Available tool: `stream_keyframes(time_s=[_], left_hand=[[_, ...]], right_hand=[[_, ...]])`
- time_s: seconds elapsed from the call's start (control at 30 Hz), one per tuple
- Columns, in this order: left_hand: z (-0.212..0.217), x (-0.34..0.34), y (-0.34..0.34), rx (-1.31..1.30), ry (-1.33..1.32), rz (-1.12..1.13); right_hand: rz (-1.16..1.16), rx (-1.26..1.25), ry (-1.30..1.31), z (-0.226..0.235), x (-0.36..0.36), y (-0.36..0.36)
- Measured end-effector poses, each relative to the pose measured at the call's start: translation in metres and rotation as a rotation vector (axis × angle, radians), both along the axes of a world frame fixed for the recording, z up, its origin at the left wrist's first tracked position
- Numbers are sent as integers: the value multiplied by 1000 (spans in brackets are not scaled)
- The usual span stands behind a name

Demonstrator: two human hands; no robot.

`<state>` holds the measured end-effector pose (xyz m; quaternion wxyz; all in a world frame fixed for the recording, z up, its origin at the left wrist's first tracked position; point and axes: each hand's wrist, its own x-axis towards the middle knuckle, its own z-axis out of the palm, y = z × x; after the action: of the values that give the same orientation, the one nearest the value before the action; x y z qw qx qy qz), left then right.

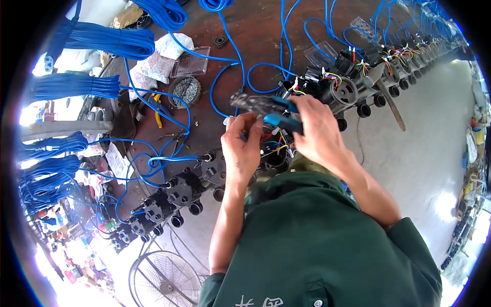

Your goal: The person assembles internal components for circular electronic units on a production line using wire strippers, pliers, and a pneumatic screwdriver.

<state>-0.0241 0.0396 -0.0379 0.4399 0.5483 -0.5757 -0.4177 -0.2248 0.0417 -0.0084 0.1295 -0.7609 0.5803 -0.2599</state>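
At the centre of the frame, your right hand (318,132) closes around the blue-handled metal crimping pliers (266,108), whose dark jaws point left. Your left hand (241,148) sits just beside them, its fingertips (244,120) pinched on thin wire ends below the tool's head. Directly beneath both hands lies an open round black plastic housing with coloured wires (276,148) on the edge of the dark brown workbench (255,36). Rows of matching black housings (169,197) run to the lower left and to the upper right (358,84), each fed by blue cable (230,61). Bundled blue cable coils (102,43) hang at the upper left. A round wire fan guard (164,279) stands at the lower left.
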Motion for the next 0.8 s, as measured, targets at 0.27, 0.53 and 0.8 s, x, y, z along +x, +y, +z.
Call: stream_keyframes(time_s=[0.27,0.53,0.8], left_hand=[[-4,0,4,-74,-44,49],[-8,-3,9,-102,34,123],[8,-7,11,-16,66,148]], right_hand=[[33,51,99,3,22,1],[62,-94,135,5,19,-1],[90,-90,154,5,13,-4]])
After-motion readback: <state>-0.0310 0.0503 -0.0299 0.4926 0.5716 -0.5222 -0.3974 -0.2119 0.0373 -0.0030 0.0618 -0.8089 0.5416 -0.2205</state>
